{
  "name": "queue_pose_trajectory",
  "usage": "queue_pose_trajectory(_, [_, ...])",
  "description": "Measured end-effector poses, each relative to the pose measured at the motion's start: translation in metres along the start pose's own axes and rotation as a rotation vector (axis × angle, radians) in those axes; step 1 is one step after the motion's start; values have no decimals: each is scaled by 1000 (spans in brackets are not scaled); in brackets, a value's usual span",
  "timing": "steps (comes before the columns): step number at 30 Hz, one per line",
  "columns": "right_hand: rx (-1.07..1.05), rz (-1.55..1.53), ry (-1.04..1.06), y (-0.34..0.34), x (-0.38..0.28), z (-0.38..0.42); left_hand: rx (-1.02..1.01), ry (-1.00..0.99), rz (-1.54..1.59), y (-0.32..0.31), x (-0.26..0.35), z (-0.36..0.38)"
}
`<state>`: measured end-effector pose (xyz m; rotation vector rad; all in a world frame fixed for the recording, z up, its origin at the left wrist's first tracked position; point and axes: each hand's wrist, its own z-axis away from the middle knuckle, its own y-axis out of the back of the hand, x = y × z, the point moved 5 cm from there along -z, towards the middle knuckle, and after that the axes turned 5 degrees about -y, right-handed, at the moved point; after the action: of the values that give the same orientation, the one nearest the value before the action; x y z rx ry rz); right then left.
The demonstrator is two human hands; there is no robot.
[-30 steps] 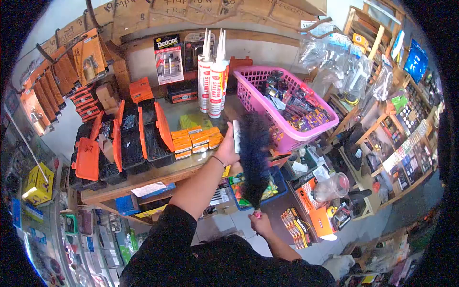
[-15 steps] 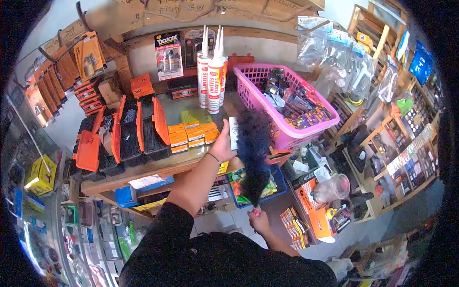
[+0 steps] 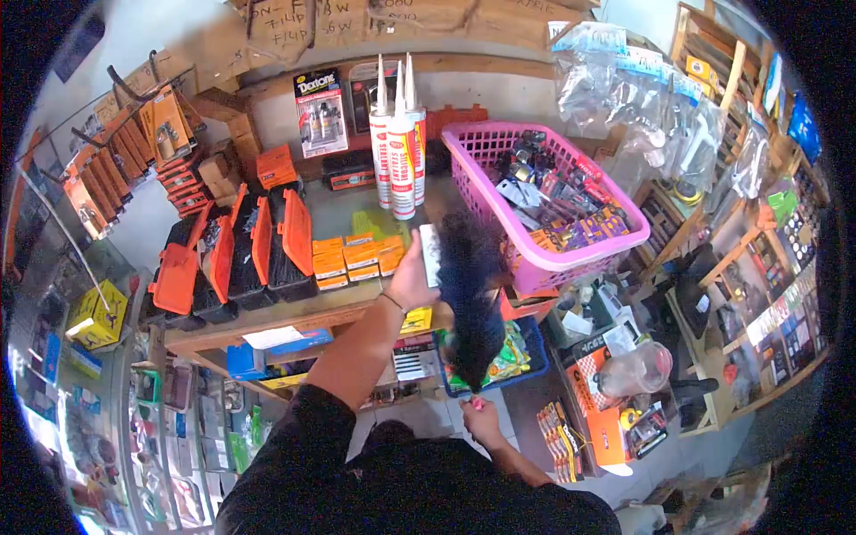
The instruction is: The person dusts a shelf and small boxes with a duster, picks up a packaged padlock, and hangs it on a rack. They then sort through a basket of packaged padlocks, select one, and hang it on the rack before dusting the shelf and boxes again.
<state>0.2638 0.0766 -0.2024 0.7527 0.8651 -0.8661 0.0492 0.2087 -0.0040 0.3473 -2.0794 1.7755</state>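
Observation:
My right hand (image 3: 482, 424) is closed round the pink handle of a black feather duster (image 3: 473, 303), whose plumes point up and away from me. Upright in my left hand (image 3: 412, 278), over the shelf's front edge, is a narrow white box (image 3: 431, 253). The duster's plumes overlap the right side of this box in the view. Small orange-and-white boxes (image 3: 361, 257) are stacked just left of my left hand. Behind them stand white silicone sealant tubes (image 3: 403, 169). To the right of the duster sits a pink plastic basket (image 3: 544, 254) full of small packaged goods.
Black cases with orange lids (image 3: 294, 234) line the left of the wooden shelf (image 3: 348, 310). A blue tray (image 3: 535, 348) of green packets lies below the duster. Clear bags (image 3: 642, 98) hang at the back right. A glass cabinet (image 3: 134, 446) stands on the left.
The view has shifted slightly, so the shelf goods sit a little differently in the picture. Both hands keep their holds, and the duster stays close to the white box.

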Motion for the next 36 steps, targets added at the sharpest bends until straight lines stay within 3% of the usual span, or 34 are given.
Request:
queue_pose_trajectory(2, [-36,-6,-61,-8,3,8,-21,44,20,1,-1,3])
queue_pose_trajectory(3, [-37,-13,-63,-8,-7,15,-208,97,283,9,-2,-2])
queue_pose_trajectory(5, [-10,42,19,-1,-24,24,-367,-34,11,-9,5,9])
queue_pose_trajectory(6, [-10,49,17,1,-18,17,-268,-44,-50,-12,2,12])
queue_pose_trajectory(7, [37,-11,45,5,-10,9,-11,11,105,3,2,1])
queue_pose_trajectory(10, [30,22,109,8,-3,14,-90,92,40,-8,-5,0])
queue_pose_trajectory(11, [-20,111,161,5,-8,16,-230,120,127,6,-4,-3])
queue_pose_trajectory(13, [-6,7,117,6,5,6,-339,49,-22,-3,2,4])
queue_pose_trajectory(14, [6,-87,74,10,12,0,-264,-2,-67,-2,1,4])
queue_pose_trajectory(15, [5,-78,74,12,6,2,76,98,107,7,-4,1])
queue_pose_trajectory(19, [-70,-18,92,4,-8,15,-173,79,74,-5,-2,1])
queue_pose_trajectory(20, [-71,8,51,5,-11,17,-252,44,-87,-2,0,5])
queue_pose_trajectory(21, [-72,36,14,6,-17,18,-26,-93,-303,-6,4,10])
queue_pose_trajectory(23, [-23,-10,66,2,8,0,77,143,221,1,-5,1])
queue_pose_trajectory(25, [25,-56,109,2,2,2,5,49,132,13,-2,-7])
queue_pose_trajectory(27, [-99,173,11,-9,-2,10,-83,146,411,17,-4,0])
queue_pose_trajectory(28, [-103,166,13,-11,-4,11,-400,37,64,12,6,-3])
queue_pose_trajectory(29, [-53,55,30,-7,-7,10,-408,39,82,16,5,-7])
queue_pose_trajectory(31, [-7,-51,47,-4,-4,5,-14,97,335,-5,-1,-1])
queue_pose_trajectory(32, [-22,-87,31,-7,7,0,-92,45,41,-3,-2,-3])
queue_pose_trajectory(33, [-36,-124,15,-9,14,-2,-89,46,43,3,-1,-2])
queue_pose_trajectory(35, [-41,-25,37,-3,-14,15,-307,219,385,0,-2,3])
queue_pose_trajectory(36, [-48,76,64,-2,-25,19,-438,6,-20,-7,7,1])
